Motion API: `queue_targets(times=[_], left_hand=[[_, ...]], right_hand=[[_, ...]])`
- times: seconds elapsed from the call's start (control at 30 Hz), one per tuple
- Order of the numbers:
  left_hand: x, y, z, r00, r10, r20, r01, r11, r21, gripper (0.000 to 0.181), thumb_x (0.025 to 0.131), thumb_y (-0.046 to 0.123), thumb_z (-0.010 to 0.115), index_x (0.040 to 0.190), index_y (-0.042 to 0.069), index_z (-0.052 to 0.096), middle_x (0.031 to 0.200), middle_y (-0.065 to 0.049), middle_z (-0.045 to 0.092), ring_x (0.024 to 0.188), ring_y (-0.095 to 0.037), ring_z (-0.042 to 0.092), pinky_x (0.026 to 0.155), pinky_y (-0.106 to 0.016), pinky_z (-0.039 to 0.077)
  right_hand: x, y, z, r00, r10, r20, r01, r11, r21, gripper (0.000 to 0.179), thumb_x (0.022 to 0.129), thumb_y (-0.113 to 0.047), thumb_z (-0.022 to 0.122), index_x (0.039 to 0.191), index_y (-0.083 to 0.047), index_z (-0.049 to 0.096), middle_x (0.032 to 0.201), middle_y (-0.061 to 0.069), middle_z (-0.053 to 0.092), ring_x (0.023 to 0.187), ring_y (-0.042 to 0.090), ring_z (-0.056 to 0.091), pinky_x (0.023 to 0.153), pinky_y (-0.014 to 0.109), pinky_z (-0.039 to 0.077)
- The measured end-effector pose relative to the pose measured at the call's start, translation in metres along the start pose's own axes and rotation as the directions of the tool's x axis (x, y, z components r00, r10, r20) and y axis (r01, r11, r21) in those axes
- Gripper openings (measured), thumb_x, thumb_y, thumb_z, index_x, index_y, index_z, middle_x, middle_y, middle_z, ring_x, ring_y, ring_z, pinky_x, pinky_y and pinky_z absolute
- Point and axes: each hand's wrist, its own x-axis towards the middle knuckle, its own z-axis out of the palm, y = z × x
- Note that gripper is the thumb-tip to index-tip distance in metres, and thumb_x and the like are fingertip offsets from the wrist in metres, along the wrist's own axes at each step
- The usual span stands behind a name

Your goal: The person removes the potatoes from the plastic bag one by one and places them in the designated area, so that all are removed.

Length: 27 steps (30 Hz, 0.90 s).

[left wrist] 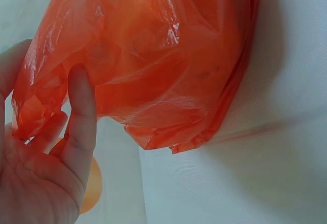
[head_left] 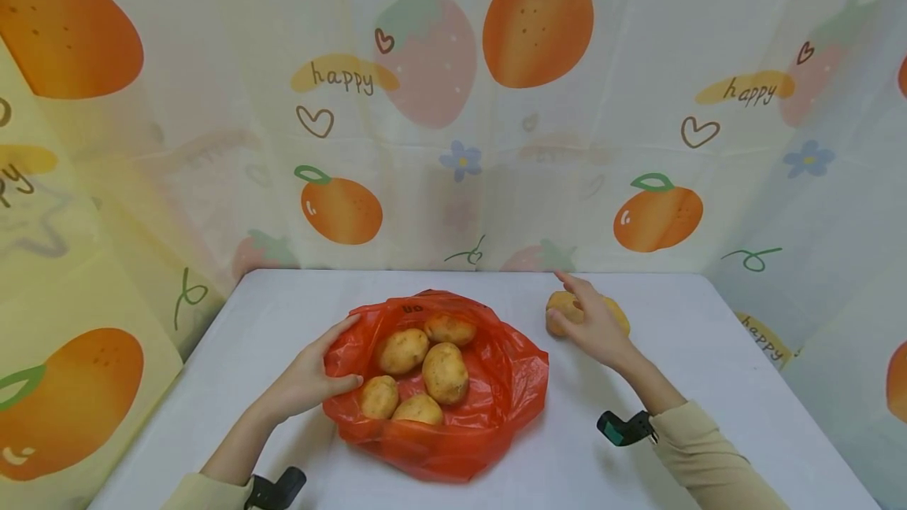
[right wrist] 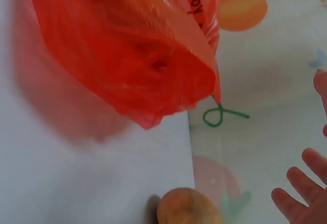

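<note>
An open red plastic bag [head_left: 496,408] stands on the table with several potatoes [head_left: 446,374] inside. My left hand [head_left: 312,368] holds the bag's left rim, the thumb over the near side and the fingers farther back. In the left wrist view, the fingers [left wrist: 82,116] lie against the thin red plastic. To the right of the bag, my right hand [head_left: 595,325] hovers with its fingers spread over a potato [head_left: 562,307] on the table. Yellow skin also shows behind that hand; whether it is a second potato I cannot tell. The right wrist view shows the fingers apart from the potato [right wrist: 186,207].
The white table [head_left: 283,297] ends at a patterned curtain [head_left: 439,179] behind it, printed with fruit, hearts and the word happy. A dark camera is strapped to each wrist.
</note>
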Motion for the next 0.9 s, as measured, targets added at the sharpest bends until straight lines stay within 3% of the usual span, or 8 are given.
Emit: queue_targets(times=[0.13,0.53,0.9], left_hand=[[0.0,0.0,0.001,1.0,0.002,0.002,-0.002,1.0,-0.003,0.081,0.078,0.009,0.071,0.144,0.029,0.027,0.138,-0.011,0.039,0.115,-0.034,0.046,0.076,-0.037,0.055],[-0.003,0.004,0.0,1.0,0.022,0.017,-0.022,1.0,-0.019,0.082,0.077,0.015,0.073,0.144,0.027,0.027,0.139,-0.014,0.039,0.114,-0.034,0.047,0.076,-0.037,0.055],[-0.002,0.006,0.0,0.999,0.032,0.015,-0.032,0.999,0.002,0.081,0.077,0.015,0.073,0.144,0.027,0.028,0.139,-0.014,0.039,0.114,-0.033,0.047,0.078,-0.038,0.054]], right_hand=[[0.0,-0.01,0.005,1.0,0.007,0.027,-0.007,1.0,0.024,0.066,0.086,-0.023,0.065,0.143,-0.012,0.032,0.141,0.012,0.038,0.123,0.034,0.043,0.095,0.053,0.042],[0.002,-0.033,0.024,0.994,-0.075,0.076,0.066,0.991,0.117,0.063,0.084,-0.012,0.067,0.139,-0.012,0.037,0.136,0.013,0.045,0.117,0.033,0.05,0.089,0.047,0.048],[0.002,-0.048,0.04,0.982,-0.051,0.183,0.032,0.994,0.107,0.057,0.085,-0.02,0.066,0.136,-0.014,0.042,0.128,0.011,0.052,0.109,0.031,0.057,0.085,0.042,0.051]])
